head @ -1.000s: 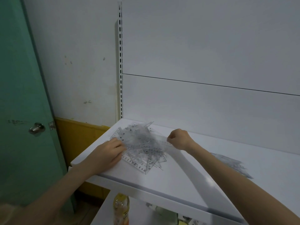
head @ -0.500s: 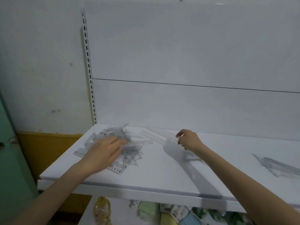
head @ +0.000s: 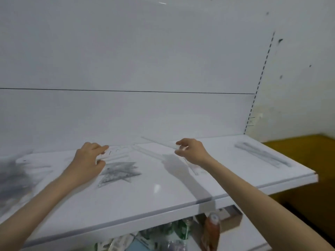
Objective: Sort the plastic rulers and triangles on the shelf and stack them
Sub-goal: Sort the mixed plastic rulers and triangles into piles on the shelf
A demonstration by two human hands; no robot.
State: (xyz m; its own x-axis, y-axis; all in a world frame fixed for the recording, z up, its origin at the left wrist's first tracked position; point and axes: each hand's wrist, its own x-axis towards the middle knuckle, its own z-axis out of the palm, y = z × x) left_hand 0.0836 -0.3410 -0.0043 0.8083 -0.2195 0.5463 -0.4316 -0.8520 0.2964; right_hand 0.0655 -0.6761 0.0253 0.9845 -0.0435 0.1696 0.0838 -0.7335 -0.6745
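My right hand pinches a clear plastic ruler that slants just above the white shelf, one end toward the back wall and the other under my wrist. Between thumb and forefinger, my left hand holds a clear plastic piece; motion blur hides its shape. A stack of clear triangles lies right beside that hand. Clear rulers lie stacked near the shelf's right end. At the far left edge a blurred grey pile of rulers and triangles is partly out of frame.
The shelf ends at the right at an edge, beyond it a yellow-brown wall base. Below the shelf's front lip stand a bottle and packaged goods. A slotted upright runs up the back wall.
The camera has swung right, so the messy pile slid to the left edge. My right hand carried the clear ruler rightward. My left hand left the pile and now holds a clear piece by the triangle stack.
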